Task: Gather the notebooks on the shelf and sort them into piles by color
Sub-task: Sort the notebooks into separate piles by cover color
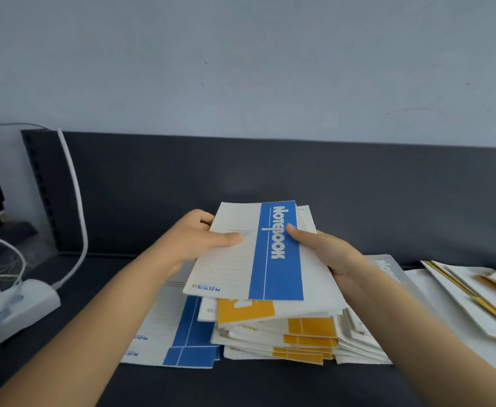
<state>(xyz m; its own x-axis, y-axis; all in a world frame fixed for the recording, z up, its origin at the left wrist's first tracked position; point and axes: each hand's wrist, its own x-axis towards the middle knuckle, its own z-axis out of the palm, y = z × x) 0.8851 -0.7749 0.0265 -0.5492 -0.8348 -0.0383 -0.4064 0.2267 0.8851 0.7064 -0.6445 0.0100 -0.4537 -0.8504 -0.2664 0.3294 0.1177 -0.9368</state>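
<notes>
A white notebook with a blue band tops a bundle that both hands hold above the dark shelf. My left hand grips its left edge, thumb on the cover. My right hand holds the bundle's right side, thumb on the blue band. Beneath it lies a fanned stack of yellow-banded notebooks. To that stack's left, blue-banded notebooks lie flat. A grey notebook shows behind my right wrist.
More yellow-edged notebooks are spread at the right edge. A white power strip with plugs and cables sits at the left, and a thick white cable runs up the shelf's dark back panel. A pale wall rises behind.
</notes>
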